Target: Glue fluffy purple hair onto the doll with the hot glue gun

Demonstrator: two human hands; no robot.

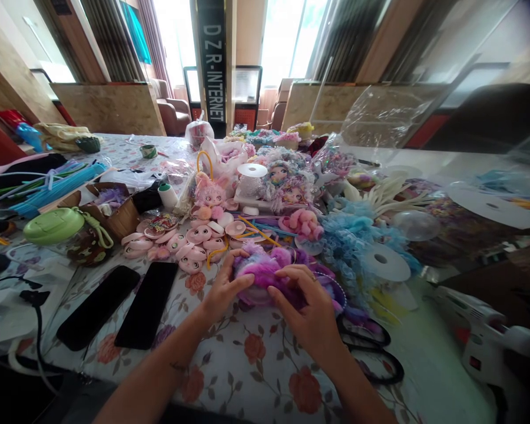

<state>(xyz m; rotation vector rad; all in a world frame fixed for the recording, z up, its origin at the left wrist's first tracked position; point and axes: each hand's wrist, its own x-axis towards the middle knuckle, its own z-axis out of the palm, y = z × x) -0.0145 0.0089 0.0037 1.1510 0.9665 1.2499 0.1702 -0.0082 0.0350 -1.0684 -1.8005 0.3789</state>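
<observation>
A fluffy purple and pink plush piece (265,275) lies at the table's front middle, between both hands. My left hand (227,285) grips its left side, thumb on top and fingers behind. On its right side, my right hand (307,303) pinches the fur between thumb and fingers. Beyond it sit pink doll faces (193,256), yellow and blue sticks, and a pink fluffy bundle (307,225). Black-handled scissors (377,359) rest just right of my right hand, partly covered by purple material.
Two black phones (145,306) lie at the left. A green-lidded jar (55,227) stands behind them. Blue ruffled trim (353,232), a white spool (386,262) and a glue gun (486,330) are at the right. Dolls (294,191) and plastic bags fill the back.
</observation>
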